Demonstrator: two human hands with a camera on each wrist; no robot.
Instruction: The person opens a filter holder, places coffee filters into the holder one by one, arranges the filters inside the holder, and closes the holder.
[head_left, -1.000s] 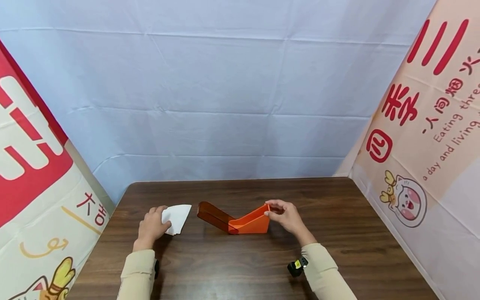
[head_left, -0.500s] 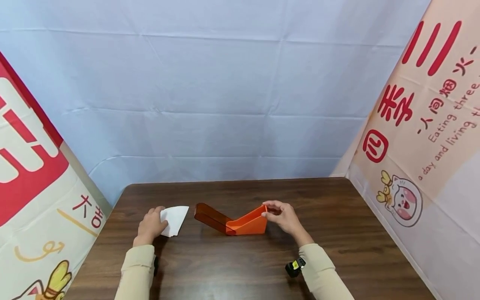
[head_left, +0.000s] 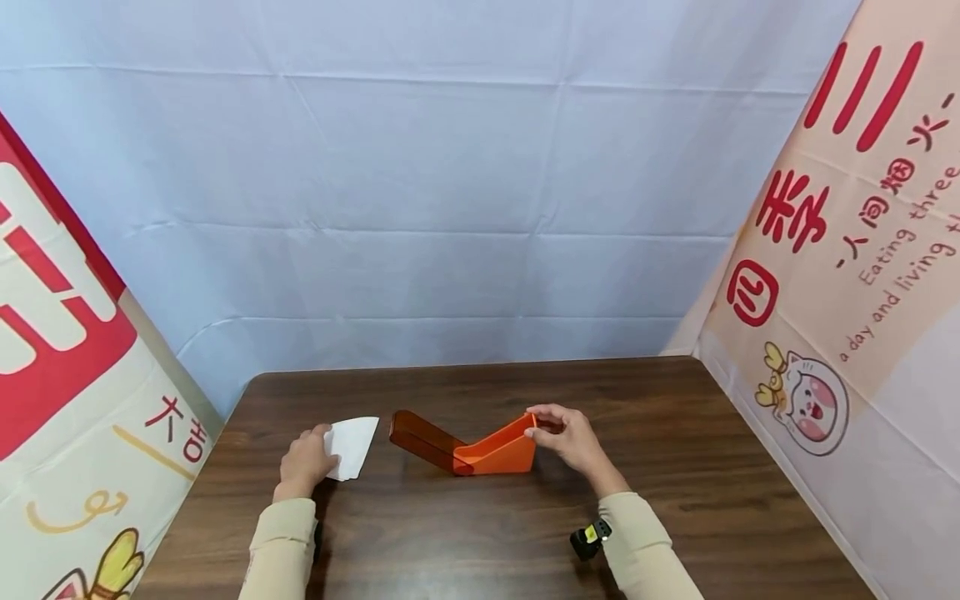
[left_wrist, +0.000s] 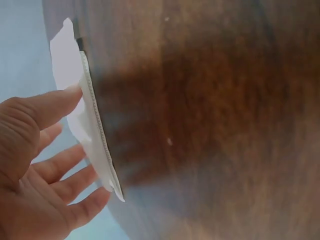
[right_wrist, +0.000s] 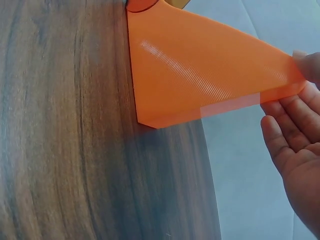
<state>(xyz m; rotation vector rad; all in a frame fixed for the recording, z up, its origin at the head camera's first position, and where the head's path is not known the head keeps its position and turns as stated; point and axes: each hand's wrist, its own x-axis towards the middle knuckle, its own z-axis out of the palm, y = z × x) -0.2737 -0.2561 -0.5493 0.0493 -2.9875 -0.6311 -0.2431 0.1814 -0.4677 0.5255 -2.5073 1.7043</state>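
On the left of the table, my left hand (head_left: 305,461) holds a stack of white, fan-shaped paper coffee filters (head_left: 355,446). In the left wrist view, a crimped seam runs along the edge of the filters (left_wrist: 95,112), with the thumb on one side and the fingers on the other. An orange filter holder (head_left: 504,454) stands on the table, its see-through brown lid (head_left: 422,435) swung out to the left. My right hand (head_left: 567,433) pinches the holder's tall right end between thumb and fingers. The right wrist view shows the holder's smooth orange side wall (right_wrist: 200,65).
The brown wooden table (head_left: 450,542) ends at a pale cloth backdrop (head_left: 420,208). Printed cloths flank it at left and right (head_left: 832,292). A black wrist device (head_left: 589,540) sits at the right sleeve.
The head view has shifted slightly. Both hands keep their hold, and the filters and the holder stay in nearly the same places.
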